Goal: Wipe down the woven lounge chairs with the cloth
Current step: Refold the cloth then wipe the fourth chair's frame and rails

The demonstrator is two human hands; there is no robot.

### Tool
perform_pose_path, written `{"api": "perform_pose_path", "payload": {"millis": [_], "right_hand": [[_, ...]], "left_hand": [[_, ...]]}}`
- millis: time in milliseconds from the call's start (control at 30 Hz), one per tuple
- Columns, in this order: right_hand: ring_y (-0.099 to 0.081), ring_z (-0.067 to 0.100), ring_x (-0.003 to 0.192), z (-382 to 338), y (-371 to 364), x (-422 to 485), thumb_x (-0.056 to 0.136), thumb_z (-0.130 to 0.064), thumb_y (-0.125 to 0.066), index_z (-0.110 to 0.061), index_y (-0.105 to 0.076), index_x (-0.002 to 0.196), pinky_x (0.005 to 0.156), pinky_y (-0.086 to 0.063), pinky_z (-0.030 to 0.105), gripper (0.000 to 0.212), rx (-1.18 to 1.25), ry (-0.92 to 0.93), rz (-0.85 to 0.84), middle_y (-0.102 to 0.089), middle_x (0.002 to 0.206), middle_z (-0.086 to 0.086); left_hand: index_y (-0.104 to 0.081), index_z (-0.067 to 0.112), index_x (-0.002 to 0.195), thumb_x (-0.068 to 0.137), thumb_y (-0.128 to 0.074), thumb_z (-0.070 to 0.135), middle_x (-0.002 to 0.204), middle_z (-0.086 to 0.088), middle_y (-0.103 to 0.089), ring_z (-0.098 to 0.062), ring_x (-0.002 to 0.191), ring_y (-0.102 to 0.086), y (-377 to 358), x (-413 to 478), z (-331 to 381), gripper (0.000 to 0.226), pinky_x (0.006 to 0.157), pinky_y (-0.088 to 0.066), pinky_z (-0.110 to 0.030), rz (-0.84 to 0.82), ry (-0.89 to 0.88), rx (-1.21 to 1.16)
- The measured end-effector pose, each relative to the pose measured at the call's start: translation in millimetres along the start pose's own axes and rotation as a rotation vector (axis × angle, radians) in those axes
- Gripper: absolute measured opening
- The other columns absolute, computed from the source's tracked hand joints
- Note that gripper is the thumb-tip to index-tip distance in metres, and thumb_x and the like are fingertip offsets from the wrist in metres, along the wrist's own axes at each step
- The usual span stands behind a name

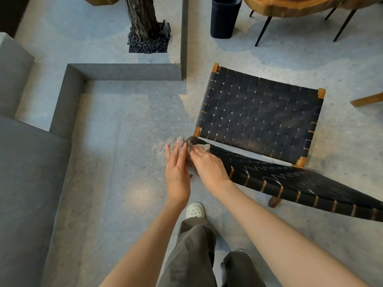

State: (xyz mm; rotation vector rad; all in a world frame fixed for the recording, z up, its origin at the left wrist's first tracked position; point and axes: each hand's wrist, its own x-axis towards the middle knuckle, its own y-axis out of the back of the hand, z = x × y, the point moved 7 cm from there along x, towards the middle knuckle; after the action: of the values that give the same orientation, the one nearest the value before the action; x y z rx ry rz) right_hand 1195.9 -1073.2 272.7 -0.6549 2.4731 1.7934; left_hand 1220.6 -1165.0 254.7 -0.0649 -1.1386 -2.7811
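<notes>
- The woven lounge chair (259, 114) stands on the pale speckled floor (124, 162), filling the view from the centre out toward 3 and 4 o'clock. It has black straps woven over a light wooden frame.
- Its seat lies toward 2 o'clock. The top edge of its backrest runs from the centre down to 4 o'clock.
- The cloth (162, 147), grey and fluffy, is bunched over the backrest's near corner, just about at the centre of the view.
- The left hand (177, 172) lies flat on the cloth, fingers straight and together, gripping nothing.
- The right hand (207, 164) sits just beside it at its 3 o'clock, touching it. Its fingers are stretched over the cloth, pressing it against the chair's corner rather than curling round it.
- A white clog (194, 211) and grey trousers (192, 255) show at 6 o'clock.
- At 12 o'clock stands a dark bin (224, 19). A tree trunk (143, 17) set in dark pebbles is at 11 o'clock.
- A wooden-topped desk (290, 7) on thin black legs is at 1 o'clock.
- Grey concrete steps (24, 162) rise at 9 o'clock.
</notes>
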Motion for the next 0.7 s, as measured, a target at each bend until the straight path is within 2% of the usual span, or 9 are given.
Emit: {"api": "perform_pose_path", "payload": {"millis": [133,267,367,533,600,633,700], "right_hand": [[-0.023,0.018,0.145,16,9,-20,0.098,-0.001,-0.043,-0.012,-0.031,0.148,0.112,-0.034,0.034,0.053,-0.010,0.039,-0.023,-0.028,0.156,0.005],[-0.020,0.018,0.146,57,14,-62,0.095,0.003,-0.046,-0.016,-0.024,0.151,0.111,-0.036,0.035,0.063,-0.013,-0.035,-0.039,-0.025,0.158,0.002],[-0.018,0.017,0.146,91,19,-100,0.092,0.008,-0.050,-0.016,-0.021,0.152,0.111,-0.033,0.032,0.071,-0.054,-0.080,-0.046,-0.020,0.159,0.001],[-0.025,0.017,0.144,144,31,-174,0.090,0.012,-0.048,-0.019,-0.027,0.151,0.108,-0.036,0.035,0.071,-0.083,-0.166,-0.013,-0.019,0.159,-0.003],[-0.033,0.019,0.141,168,33,-207,0.091,0.010,-0.047,-0.018,-0.034,0.148,0.106,-0.039,0.036,0.064,-0.086,-0.208,-0.011,-0.026,0.157,-0.002],[-0.040,0.020,0.137,179,32,-223,0.092,0.007,-0.046,-0.018,-0.040,0.145,0.104,-0.041,0.037,0.058,-0.086,-0.223,-0.021,-0.033,0.154,0.000],[-0.053,0.025,0.125,200,26,-260,0.094,-0.001,-0.047,-0.017,-0.050,0.134,0.098,-0.047,0.039,0.043,-0.079,-0.251,-0.054,-0.049,0.142,0.003]], "left_hand": [[-0.042,0.014,0.144,0.087,-0.050,-0.016,0.152,-0.002,-0.036,-0.026,0.147,-0.012,-8,-8,17,0.065,0.121,-0.012,-0.042,-0.051,-0.115,0.075],[-0.052,0.018,0.137,0.097,-0.053,0.010,0.145,-0.003,-0.045,-0.023,0.143,-0.025,-36,-31,44,0.041,0.110,-0.037,-0.048,-0.087,-0.044,0.024],[-0.057,0.022,0.133,0.096,-0.056,0.019,0.143,-0.004,-0.048,-0.027,0.141,-0.031,-63,-54,66,0.037,0.105,-0.042,-0.048,-0.128,-0.029,0.054],[-0.063,0.020,0.123,0.096,-0.055,0.021,0.137,-0.004,-0.055,-0.026,0.138,-0.038,-103,-102,123,0.028,0.089,-0.049,-0.036,-0.235,-0.076,0.058],[-0.065,0.018,0.107,0.098,-0.053,0.023,0.120,-0.006,-0.066,-0.027,0.125,-0.052,-122,-124,149,0.016,0.075,-0.050,-0.036,-0.296,-0.121,0.113],[-0.063,0.018,0.099,0.098,-0.051,0.025,0.108,-0.006,-0.068,-0.026,0.112,-0.059,-132,-136,162,0.014,0.068,-0.048,-0.036,-0.332,-0.152,0.138],[-0.057,0.017,0.085,0.096,-0.052,0.026,0.089,0.000,-0.064,-0.024,0.088,-0.061,-150,-162,183,0.015,0.060,-0.044,-0.034,-0.417,-0.198,0.132]]}}
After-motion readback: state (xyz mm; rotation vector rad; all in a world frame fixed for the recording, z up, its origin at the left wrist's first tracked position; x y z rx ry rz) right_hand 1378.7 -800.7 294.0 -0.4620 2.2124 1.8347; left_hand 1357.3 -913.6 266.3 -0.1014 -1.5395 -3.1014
